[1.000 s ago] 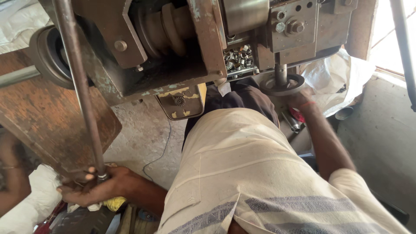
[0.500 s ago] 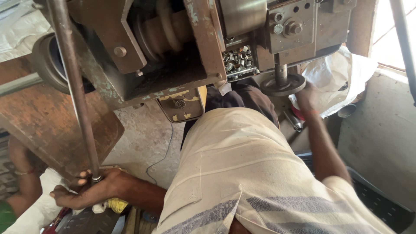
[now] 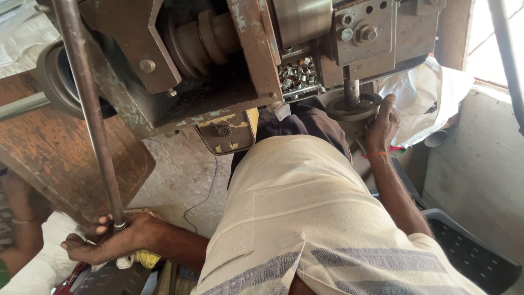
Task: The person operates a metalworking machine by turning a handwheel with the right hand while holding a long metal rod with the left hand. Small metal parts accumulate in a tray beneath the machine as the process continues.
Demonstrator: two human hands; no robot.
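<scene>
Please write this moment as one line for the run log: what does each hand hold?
left hand: grips bottom of long metal rod | right hand: on round die plate under press spindle | small metal rings: piled in tray
</scene>
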